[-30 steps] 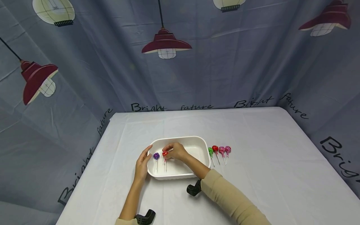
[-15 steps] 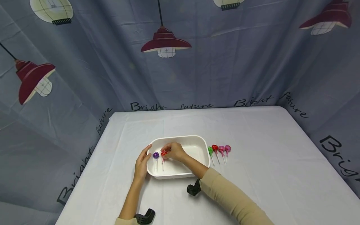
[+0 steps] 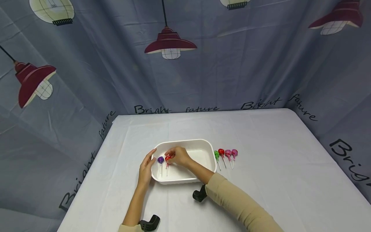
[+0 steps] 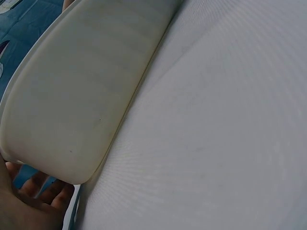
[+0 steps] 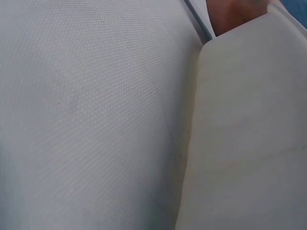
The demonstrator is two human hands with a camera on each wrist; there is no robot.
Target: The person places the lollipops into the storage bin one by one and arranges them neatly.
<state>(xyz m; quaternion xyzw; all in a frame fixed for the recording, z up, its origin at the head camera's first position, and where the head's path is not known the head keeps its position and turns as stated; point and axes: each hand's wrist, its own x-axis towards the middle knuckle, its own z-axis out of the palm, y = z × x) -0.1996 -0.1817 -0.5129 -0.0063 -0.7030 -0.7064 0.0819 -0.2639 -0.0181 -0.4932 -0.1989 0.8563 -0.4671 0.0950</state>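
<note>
- Red round-headed lollipop (image 3: 167, 158) on thin white stick: held inside the left part of the white rectangular tray (image 3: 203, 153), stick pointed toward the person; contact with the tray floor can't be told.
- Handling, as judged: light, hard head, stiff thin stick, wrapper probably slick. Best pinched at the head's sides or stick base; no squeeze needed.
- Right hand (image 3: 178, 157): extended over the tray from near right, fingers pinched on that head.
- Left hand (image 3: 145, 169): tray's left end gripped, thumb at rim, fingers bent against outer wall.
- Purple round-headed lollipop (image 3: 160, 160): laid in tray, just left of the red one.
- Green lollipop (image 3: 216, 154), second red lollipop (image 3: 221, 152), two pink lollipops (image 3: 228, 154): lined up right of tray on white-covered counter (image 3: 269, 151).
</note>
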